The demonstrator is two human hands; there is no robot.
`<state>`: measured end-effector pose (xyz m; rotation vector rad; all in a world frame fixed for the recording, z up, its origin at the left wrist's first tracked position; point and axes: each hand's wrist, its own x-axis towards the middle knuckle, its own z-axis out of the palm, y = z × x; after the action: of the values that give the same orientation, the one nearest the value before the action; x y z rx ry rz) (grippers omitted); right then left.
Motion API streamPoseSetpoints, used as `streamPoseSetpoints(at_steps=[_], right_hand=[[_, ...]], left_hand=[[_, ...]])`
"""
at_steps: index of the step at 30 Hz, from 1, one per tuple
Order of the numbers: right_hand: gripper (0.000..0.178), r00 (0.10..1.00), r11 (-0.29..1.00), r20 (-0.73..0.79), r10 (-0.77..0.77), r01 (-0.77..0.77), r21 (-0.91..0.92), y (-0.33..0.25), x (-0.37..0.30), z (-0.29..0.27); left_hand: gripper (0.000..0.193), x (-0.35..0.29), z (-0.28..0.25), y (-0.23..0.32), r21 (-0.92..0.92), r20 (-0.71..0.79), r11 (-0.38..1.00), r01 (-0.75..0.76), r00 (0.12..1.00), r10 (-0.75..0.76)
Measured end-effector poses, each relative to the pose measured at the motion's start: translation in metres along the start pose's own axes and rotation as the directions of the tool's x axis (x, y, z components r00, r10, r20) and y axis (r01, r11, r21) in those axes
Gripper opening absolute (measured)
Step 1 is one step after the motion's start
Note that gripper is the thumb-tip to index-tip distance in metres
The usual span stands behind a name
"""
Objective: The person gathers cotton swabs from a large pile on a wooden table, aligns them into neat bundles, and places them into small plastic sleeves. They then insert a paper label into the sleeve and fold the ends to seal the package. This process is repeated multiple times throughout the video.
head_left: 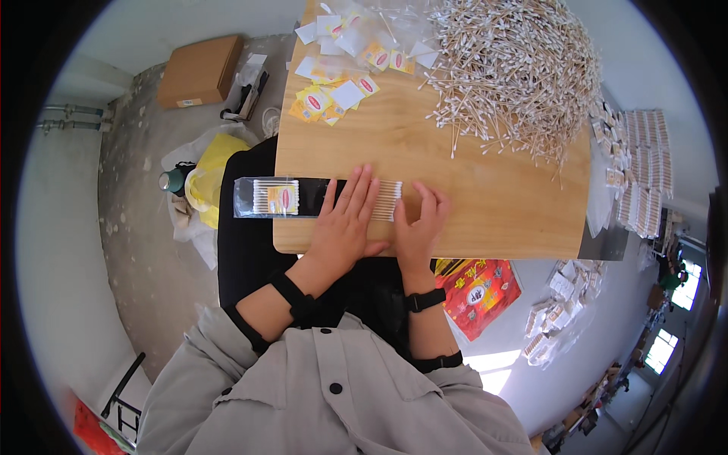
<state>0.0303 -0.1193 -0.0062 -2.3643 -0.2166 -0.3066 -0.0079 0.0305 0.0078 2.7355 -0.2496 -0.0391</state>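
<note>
My left hand (pixel 343 224) lies flat on a black strip (pixel 309 199) near the table's front edge, fingers stretched out and pointing away from me. A row of cotton swabs (pixel 387 200) sticks out from under its right side; the hand hides the rest of the row. Just right of the swab tips is my right hand (pixel 422 227), thumb and fingers apart and curved, the thumb close to or touching the tips. At the strip's left end, a clear plastic sleeve (pixel 243 199) holds more swabs behind a yellow and white card (pixel 282 200).
A large heap of loose swabs (pixel 516 68) covers the table's far right. Yellow cards (pixel 315 100) and clear bags (pixel 402 23) lie at the far left. Packed swab bundles (pixel 644 167) stand beyond the right edge. A cardboard box (pixel 201 72) and yellow bag (pixel 220 167) sit on the floor.
</note>
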Motion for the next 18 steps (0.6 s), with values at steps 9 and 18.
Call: streamPoseSetpoints(at_steps=[9,18], right_hand=[[0.034,0.933,0.657,0.106,0.344,-0.319,0.683,-0.01,-0.002,0.029],[0.025,0.976,0.968,0.176,0.132,-0.164,0.188,0.009,0.033,0.008]], left_hand=[[0.111,-0.001,0.006,-0.003,0.046,-0.019,0.999,-0.012,1.0,0.013],[0.115,-0.003,0.0,-0.003,-0.023,-0.014,1.0,-0.001,1.0,0.001]])
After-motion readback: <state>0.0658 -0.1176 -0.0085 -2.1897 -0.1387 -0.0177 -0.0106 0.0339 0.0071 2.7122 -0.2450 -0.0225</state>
